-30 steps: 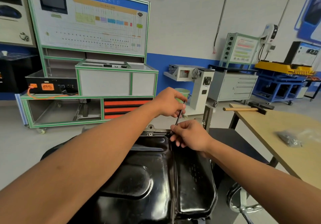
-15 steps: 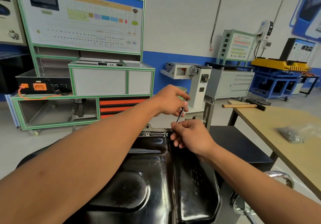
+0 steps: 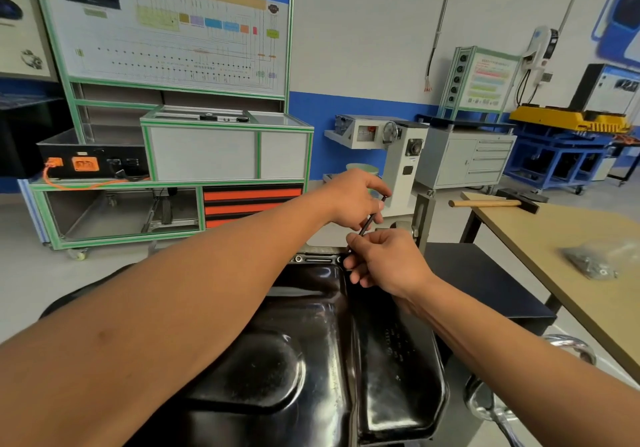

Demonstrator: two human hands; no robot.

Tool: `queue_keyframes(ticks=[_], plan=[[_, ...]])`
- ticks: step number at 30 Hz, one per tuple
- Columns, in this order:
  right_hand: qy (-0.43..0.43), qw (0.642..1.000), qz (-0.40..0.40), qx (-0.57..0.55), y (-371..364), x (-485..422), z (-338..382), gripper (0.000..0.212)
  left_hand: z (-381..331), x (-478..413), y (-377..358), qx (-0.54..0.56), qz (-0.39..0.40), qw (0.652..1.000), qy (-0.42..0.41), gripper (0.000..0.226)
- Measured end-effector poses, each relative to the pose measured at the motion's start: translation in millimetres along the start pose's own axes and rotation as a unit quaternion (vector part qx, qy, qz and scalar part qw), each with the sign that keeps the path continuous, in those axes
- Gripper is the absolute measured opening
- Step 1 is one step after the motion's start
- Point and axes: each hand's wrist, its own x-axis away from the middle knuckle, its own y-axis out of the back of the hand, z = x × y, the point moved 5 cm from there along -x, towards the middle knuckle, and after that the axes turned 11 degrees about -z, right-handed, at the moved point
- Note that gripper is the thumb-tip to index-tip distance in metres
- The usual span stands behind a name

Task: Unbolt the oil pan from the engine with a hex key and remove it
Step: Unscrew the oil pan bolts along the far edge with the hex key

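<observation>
A glossy black oil pan (image 3: 311,360) fills the lower middle of the view, bolted face-up on the engine. A thin black hex key (image 3: 367,225) stands tilted over the pan's far flange. My left hand (image 3: 353,200) pinches its upper end. My right hand (image 3: 384,261) grips its lower shaft just above the flange, hiding the tip and the bolt beneath. One bolt head (image 3: 298,258) shows on the flange to the left of my right hand.
A wooden table (image 3: 568,256) stands at the right with a hammer (image 3: 498,203) and a bag of small metal parts (image 3: 592,263). A green-framed training bench (image 3: 173,134) and grey cabinets line the back wall. A chrome handle (image 3: 485,398) sits low right.
Both hands keep their hold on the hex key; my left hand's fingers have shifted slightly on its top. The view has drifted a little; the pan stays put.
</observation>
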Motion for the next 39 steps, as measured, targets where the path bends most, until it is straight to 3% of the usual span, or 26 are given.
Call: queue_keyframes(ticks=[10, 18, 22, 26, 30, 33, 39], plan=[[-0.005, 1.0, -0.018, -0.018, -3, 7, -2, 0.03, -10, -1, -2, -0.06, 0.074, 0.995, -0.013, 0.03], [0.089, 0.975, 0.049, 0.196, -9, -5, 21, 0.039, 8, -2, 35, 0.02, -0.002, 0.999, 0.04, 0.015], [0.162, 0.905, 0.167, 0.357, -17, -6, 48, 0.036, 33, 15, 81, 0.005, -0.01, 0.994, 0.111, 0.006], [0.242, 0.776, 0.262, 0.52, -33, -1, 71, 0.032, 47, 42, 107, -0.165, 0.117, 0.955, 0.219, 0.016], [0.23, 0.7, 0.326, 0.593, -47, 2, 76, 0.027, 39, 53, 114, -0.255, 0.188, 0.918, 0.239, 0.017], [0.251, 0.671, 0.322, 0.619, -49, 4, 80, 0.027, 35, 55, 115, -0.276, 0.207, 0.909, 0.235, 0.011], [0.27, 0.661, 0.322, 0.621, -49, 3, 83, 0.031, 38, 55, 122, -0.259, 0.217, 0.916, 0.215, 0.005]])
